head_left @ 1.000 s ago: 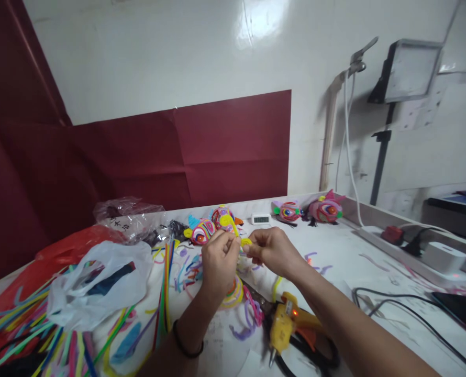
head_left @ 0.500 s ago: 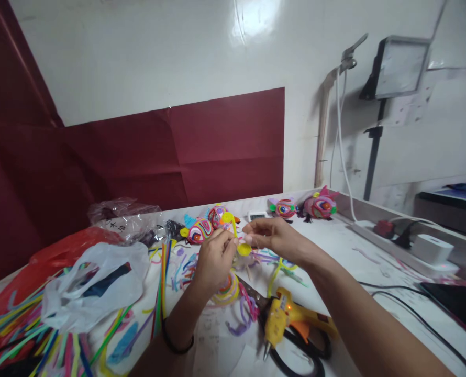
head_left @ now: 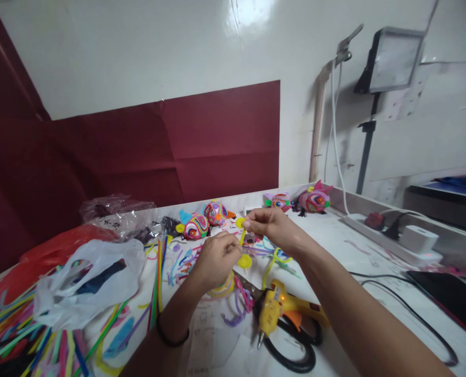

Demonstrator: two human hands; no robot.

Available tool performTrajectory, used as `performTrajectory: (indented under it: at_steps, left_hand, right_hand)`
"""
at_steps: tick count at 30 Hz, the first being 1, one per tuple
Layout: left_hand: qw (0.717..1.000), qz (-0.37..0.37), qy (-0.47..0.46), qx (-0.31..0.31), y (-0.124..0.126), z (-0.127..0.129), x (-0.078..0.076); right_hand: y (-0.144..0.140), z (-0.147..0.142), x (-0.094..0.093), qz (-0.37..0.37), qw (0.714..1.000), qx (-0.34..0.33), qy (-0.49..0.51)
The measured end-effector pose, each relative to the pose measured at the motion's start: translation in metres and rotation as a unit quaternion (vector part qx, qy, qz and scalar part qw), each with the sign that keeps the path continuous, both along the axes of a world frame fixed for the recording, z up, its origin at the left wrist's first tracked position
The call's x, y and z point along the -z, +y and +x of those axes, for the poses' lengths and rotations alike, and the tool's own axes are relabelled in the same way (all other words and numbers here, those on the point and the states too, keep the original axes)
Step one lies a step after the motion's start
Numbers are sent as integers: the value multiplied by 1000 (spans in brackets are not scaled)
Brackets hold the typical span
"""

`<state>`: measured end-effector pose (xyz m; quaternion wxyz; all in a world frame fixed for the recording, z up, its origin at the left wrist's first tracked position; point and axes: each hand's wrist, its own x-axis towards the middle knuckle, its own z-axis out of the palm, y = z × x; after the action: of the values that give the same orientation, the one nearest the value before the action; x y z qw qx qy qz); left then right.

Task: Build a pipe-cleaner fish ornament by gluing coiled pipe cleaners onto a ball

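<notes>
**Crowded craft desk, yellow pipe cleaner held between two hands**

White wall (head_left: 139, 47) and a dark red sheet (head_left: 158, 152) back the white desk (head_left: 358, 256), which is littered from edge to edge. At the left lie a red bag (head_left: 56, 246), a white plastic bag (head_left: 87, 280) and a clear bag (head_left: 119, 214), over a spread of coloured pipe cleaners (head_left: 40, 345). A lamp on a stand (head_left: 390, 60) rises at the right, above a power strip (head_left: 394, 238) and a black cable (head_left: 406, 309). Near the front sit a yellow glue gun (head_left: 284, 309) and black-handled scissors (head_left: 291, 351), just below the hands. Four finished pipe-cleaner fish (head_left: 196, 226) line the back edge.

Above the loose scraps in the middle, the left hand (head_left: 216, 259) and the right hand (head_left: 270, 226) each pinch the yellow pipe cleaner (head_left: 242, 236): the right hand holds its upper end, the left hand its lower part, where a coiled yellow disc (head_left: 244, 261) hangs beside the fingers. A black band (head_left: 170, 337) circles the left wrist.
</notes>
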<state>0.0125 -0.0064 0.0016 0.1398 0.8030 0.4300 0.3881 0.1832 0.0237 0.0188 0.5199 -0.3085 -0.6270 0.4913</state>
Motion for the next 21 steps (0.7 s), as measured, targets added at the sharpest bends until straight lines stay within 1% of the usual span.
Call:
performTrajectory:
  at_steps: [2,4,5,6,8,9,10,11,17,19,21]
  left_hand:
    - [996,-19,-85,-18,4,0,2]
    - [976,-61,-206,-39,9,1,5]
    - [958,-88,-270,-48,11,1,6]
    - [933,-116,-337,-52,13,1,6]
    - [876,-158,-452,-54,16,2,7]
    - [851,-169,-494,-53,16,3,7]
    - [833,-175,-523,-52,17,3,8]
    - [821,-177,-540,-50,17,4,8]
    - [804,-202,-558,-36,13,15,15]
    - [802,-201,-562,-11,10,19,16]
    - [808,-179,-561,25,7,22,17]
  right_hand:
    - [0,-2,-1,-20,999,17,43]
    - [1,-4,-1,-31,996,30,84]
    - [1,-6,-1,-36,993,36,105]
    - [1,-8,0,-41,990,40,125]
    - [2,-11,1,-54,984,43,166]
    - [2,-13,1,-62,979,43,187]
    - [2,-14,1,-71,975,42,206]
    - [2,-15,1,-80,970,40,225]
    - [-1,-27,4,-131,943,12,304]
    - [-4,-34,7,-147,936,-1,318]
    - [-8,-42,10,-162,931,-14,327]
